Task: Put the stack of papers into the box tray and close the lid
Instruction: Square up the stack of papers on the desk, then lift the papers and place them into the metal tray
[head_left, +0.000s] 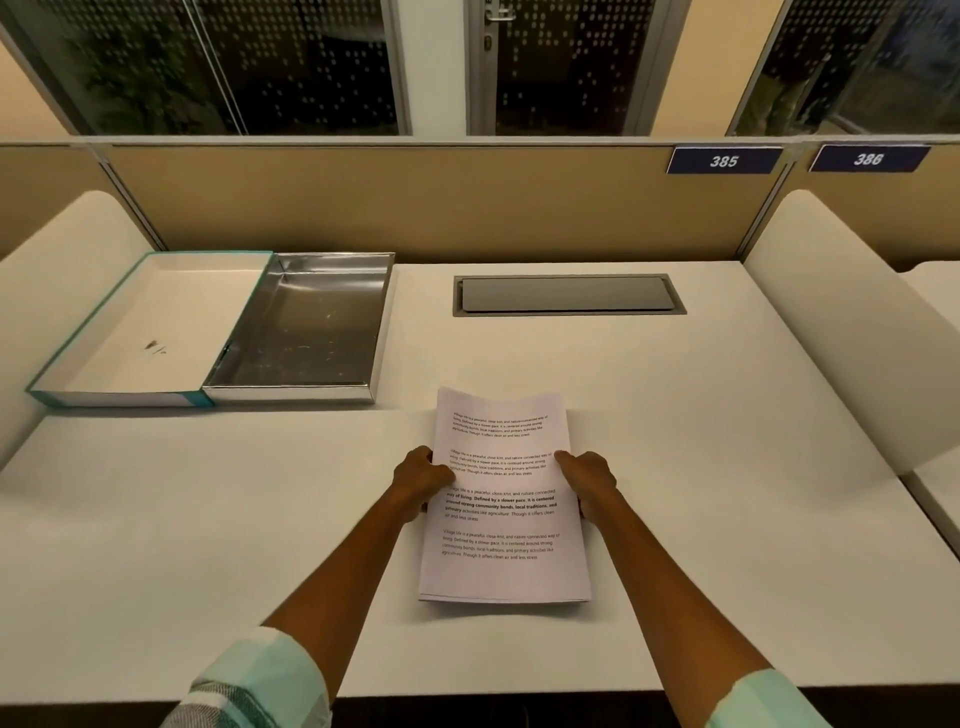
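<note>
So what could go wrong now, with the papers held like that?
The stack of papers is pinched only at its side edges by the left hand and right hand, so sheets could bow, slide or fan out. The silver box tray sits far left, and its hinged lid lies open beside it; papers could catch the rim.

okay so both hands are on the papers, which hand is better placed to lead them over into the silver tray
Left, probably. The silver tray lies open ahead-left of the papers, on the left hand's side; the right hand would reach across.

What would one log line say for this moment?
phase: pickup | left hand and right hand: gripping paper stack | box tray: open, empty
</note>
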